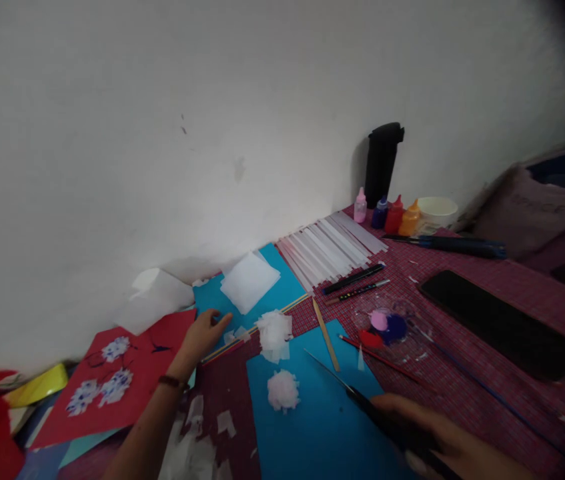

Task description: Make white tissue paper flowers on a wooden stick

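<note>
My right hand (442, 433) is wrapped round the black handles of a pair of scissors (362, 403). Their blades point up and left over a blue sheet (322, 433). On that sheet lies a round, pale pink fluffy paper flower (283, 391). My left hand (212, 327), fingers bent and apart, hovers by small white paper scraps (232, 335) on the farther blue sheet (282, 263). Nothing shows between its fingers. To its right is a heap of white paper squares (275, 330). Larger white paper squares (249, 281) lie behind it.
Left stands a red sheet (147, 393) with paper blossoms. White strips (332, 247), a paint palette (387, 327), a wooden stick (326, 333), paint bottles (395, 215), a black tumbler (382, 163) and a dark phone (502, 323) lie or stand right. A wall (212, 133) borders the table behind.
</note>
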The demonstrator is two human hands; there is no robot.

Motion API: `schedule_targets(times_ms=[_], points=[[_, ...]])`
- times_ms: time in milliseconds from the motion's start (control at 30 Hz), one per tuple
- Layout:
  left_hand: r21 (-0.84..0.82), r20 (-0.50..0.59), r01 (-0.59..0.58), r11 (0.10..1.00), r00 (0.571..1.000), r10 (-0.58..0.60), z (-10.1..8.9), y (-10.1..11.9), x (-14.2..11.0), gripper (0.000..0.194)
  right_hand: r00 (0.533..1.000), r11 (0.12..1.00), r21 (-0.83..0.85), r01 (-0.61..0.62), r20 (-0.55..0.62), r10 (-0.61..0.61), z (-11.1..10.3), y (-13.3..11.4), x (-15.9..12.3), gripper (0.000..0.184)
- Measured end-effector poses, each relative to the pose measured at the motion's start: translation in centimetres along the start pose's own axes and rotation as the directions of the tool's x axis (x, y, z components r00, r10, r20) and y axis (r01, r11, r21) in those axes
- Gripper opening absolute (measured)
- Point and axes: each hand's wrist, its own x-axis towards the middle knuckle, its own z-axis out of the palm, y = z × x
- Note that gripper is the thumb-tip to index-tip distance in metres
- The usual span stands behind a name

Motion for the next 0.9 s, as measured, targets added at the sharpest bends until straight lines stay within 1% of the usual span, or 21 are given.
schedule_targets(times_ms=[67,100,133,200,233,267,300,367,467,500,533,567,600,633,667,700,733,767,833,900], points=[[0.038,-0.040,-0.045,0.998,0.998,0.047,1.2,0.6,-1.7,0.049,0.997,0.997,0.050,-0.055,0.050,0.052,0.0,-0.4,0.0,0.056],[0.056,-0.048,-0.088,0.995,0.995,0.091,1.8,1.0,-2.3,0.050,0.996,0.996,0.059,-0.066,0.062,0.062,0.0,-0.7,-0.1,0.056],[0.074,-0.036,-0.153,0.985,0.987,0.156,2.4,1.4,-2.7,0.046,0.996,0.996,0.058,-0.069,0.064,0.065,0.1,-1.0,-0.1,0.057],[0.060,0.022,-0.243,0.968,0.970,0.242,3.4,2.0,-2.9,0.025,0.997,0.997,0.040,-0.065,0.046,0.063,0.1,-1.7,-0.2,0.060],[0.041,0.059,-0.264,0.964,0.963,0.262,3.6,2.2,-2.8,0.015,0.997,0.998,0.029,-0.064,0.034,0.063,0.1,-2.1,-0.3,0.062],[0.014,0.095,-0.265,0.964,0.960,0.262,3.7,2.4,-2.6,0.008,0.997,0.998,0.019,-0.067,0.030,0.066,0.1,-2.4,-0.4,0.063],[-0.013,0.126,-0.254,0.967,0.959,0.253,3.7,2.4,-2.4,0.009,0.997,0.997,0.011,-0.070,0.032,0.070,0.1,-2.7,-0.4,0.063],[-0.073,0.176,-0.229,0.971,0.955,0.238,3.3,2.7,-2.2,0.009,0.997,0.998,-0.004,-0.069,0.038,0.069,0.1,-3.0,-0.4,0.061],[-0.185,0.208,-0.182,0.966,0.953,0.220,2.3,3.8,-2.4,0.009,0.996,0.997,-0.030,-0.072,0.042,0.073,0.0,-3.2,-0.4,0.057],[-0.232,0.212,-0.164,0.959,0.953,0.215,2.0,4.5,-2.6,0.011,0.996,0.996,-0.037,-0.078,0.043,0.079,0.0,-3.3,-0.4,0.056],[-0.334,0.215,-0.116,0.935,0.957,0.195,1.8,5.2,-2.9,0.014,0.995,0.995,-0.045,-0.087,0.051,0.090,0.0,-3.3,-0.5,0.056],[-0.410,0.252,-0.063,0.910,0.951,0.180,1.6,6.0,-3.2,0.016,0.993,0.994,-0.048,-0.095,0.059,0.098,-0.1,-3.3,-0.5,0.056],[-0.459,0.306,-0.021,0.888,0.935,0.179,1.5,6.7,-3.4,0.018,0.992,0.994,-0.048,-0.097,0.070,0.100,-0.1,-3.4,-0.5,0.056],[-0.482,0.366,0.006,0.876,0.910,0.195,1.4,7.3,-3.7,0.021,0.992,0.995,-0.046,-0.094,0.079,0.097,-0.1,-3.4,-0.5,0.056],[-0.475,0.416,0.013,0.880,0.884,0.212,1.3,7.8,-3.9,0.026,0.992,0.995,-0.043,-0.085,0.087,0.088,-0.1,-3.4,-0.5,0.057],[-0.446,0.438,0.000,0.895,0.872,0.218,1.1,8.1,-4.1,0.032,0.993,0.996,-0.040,-0.073,0.093,0.077,-0.1,-3.4,-0.5,0.057],[-0.400,0.432,-0.026,0.916,0.876,0.214,0.9,8.3,-4.4,0.038,0.994,0.997,-0.038,-0.061,0.092,0.064,-0.1,-3.3,-0.4,0.058],[-0.347,0.404,-0.054,0.936,0.893,0.201,0.6,8.2,-4.7,0.042,0.994,0.998,-0.038,-0.050,0.093,0.053,-0.1,-3.2,-0.4,0.059],[-0.253,0.329,-0.084,0.964,0.929,0.167,-0.2,7.5,-5.6,0.042,0.995,0.999,-0.033,-0.038,0.094,0.041,0.0,-3.0,-0.3,0.059],[-0.222,0.329,-0.074,0.972,0.933,0.146,-1.2,6.1,-7.1,0.040,0.994,0.999,-0.026,-0.038,0.099,0.041,0.1,-2.9,-0.2,0.058]])
